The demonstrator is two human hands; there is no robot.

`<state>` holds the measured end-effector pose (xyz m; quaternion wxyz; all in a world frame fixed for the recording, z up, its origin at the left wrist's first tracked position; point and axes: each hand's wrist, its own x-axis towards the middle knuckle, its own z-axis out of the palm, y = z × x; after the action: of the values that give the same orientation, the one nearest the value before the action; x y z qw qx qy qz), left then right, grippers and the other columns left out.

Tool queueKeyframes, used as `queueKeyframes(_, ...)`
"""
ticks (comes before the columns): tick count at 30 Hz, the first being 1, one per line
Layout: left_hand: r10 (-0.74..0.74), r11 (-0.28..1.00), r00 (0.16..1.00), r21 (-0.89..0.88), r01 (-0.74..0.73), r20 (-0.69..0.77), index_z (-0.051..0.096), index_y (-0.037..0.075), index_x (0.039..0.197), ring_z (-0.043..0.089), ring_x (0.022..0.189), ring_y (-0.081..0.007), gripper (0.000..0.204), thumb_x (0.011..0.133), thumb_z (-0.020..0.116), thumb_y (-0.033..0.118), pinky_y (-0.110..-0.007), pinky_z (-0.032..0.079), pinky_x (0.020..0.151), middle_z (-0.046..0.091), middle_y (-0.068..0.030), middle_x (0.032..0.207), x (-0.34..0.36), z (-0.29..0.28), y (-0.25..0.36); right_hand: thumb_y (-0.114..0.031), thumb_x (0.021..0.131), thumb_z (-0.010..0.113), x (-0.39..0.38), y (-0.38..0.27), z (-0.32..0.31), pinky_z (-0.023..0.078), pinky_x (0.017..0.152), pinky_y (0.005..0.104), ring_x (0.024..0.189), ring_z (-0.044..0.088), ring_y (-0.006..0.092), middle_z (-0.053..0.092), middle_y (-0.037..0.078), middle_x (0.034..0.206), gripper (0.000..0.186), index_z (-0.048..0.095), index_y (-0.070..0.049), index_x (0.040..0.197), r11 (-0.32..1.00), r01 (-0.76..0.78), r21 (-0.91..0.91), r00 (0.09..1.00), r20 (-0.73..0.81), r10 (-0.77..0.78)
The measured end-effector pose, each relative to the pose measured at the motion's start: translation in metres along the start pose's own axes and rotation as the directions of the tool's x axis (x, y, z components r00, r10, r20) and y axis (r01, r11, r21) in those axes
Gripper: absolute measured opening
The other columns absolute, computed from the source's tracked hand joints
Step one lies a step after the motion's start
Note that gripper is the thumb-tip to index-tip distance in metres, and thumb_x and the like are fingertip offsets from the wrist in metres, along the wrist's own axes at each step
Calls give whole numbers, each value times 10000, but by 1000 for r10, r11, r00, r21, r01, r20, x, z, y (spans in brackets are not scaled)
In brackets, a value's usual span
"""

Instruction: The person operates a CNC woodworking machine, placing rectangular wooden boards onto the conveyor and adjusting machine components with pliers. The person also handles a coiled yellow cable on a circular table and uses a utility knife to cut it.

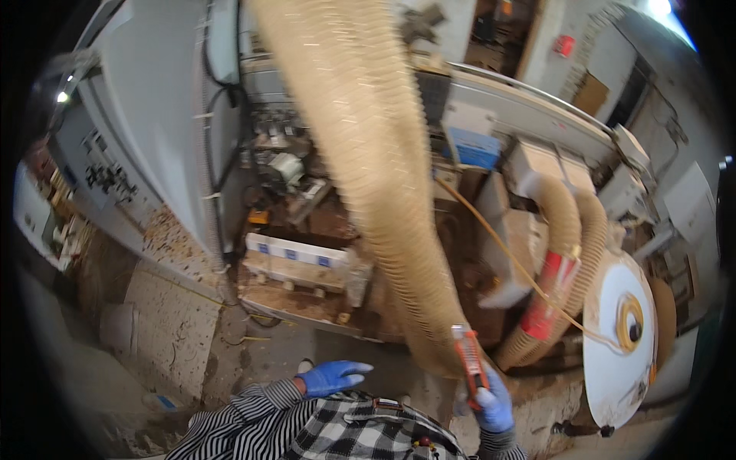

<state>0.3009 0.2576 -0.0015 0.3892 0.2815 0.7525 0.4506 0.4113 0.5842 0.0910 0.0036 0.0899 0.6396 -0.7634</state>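
Note:
My right hand (494, 406), in a blue glove, is closed around an orange-and-black utility knife (470, 359) that points up and away from me. Right behind the knife hangs a wide beige corrugated hose (383, 176), which comes down from the top and bends near the floor; whether the knife touches it I cannot tell. My left hand (334, 377), also gloved in blue, is held in front of my body with its fingers stretched out and nothing in it. The sleeves are striped.
Behind the hose stands a dusty machine (295, 264) with motors and cables. At the right, two ribbed hoses (563, 215) are joined by red tape (546, 295), beside a white disc (613, 360). A thin yellowish hose (506, 238) crosses between. A grey cabinet (157, 100) rises at left.

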Motion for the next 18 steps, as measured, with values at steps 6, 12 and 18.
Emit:
queueKeyframes(6,142,774,918,-536,-336,-371,364,28,1391,435,1258,-214,519,977,479,317,-339,328,1069,460,-126,1358,-30,-109,21,-398,911,516,114,14,203,433,524,238,554,478,105,548,68,745,600,413,41,1307,998,-21,51,966,260,7)
queueKeyframes(12,-45,415,799,-739,-531,-600,435,24,1316,526,1085,-129,458,952,544,281,-276,429,952,535,-51,1183,-19,-213,30,-334,930,562,207,15,315,404,426,226,462,432,80,509,22,622,328,479,-21,983,993,58,103,986,152,-73)
queueKeyframes(18,-111,428,714,-682,-593,-691,504,43,1217,518,905,-90,312,967,501,229,-262,462,805,558,-28,1010,5,-296,26,-348,937,552,284,10,375,348,359,217,395,405,82,469,16,552,315,502,-38,913,997,65,28,997,30,-66)
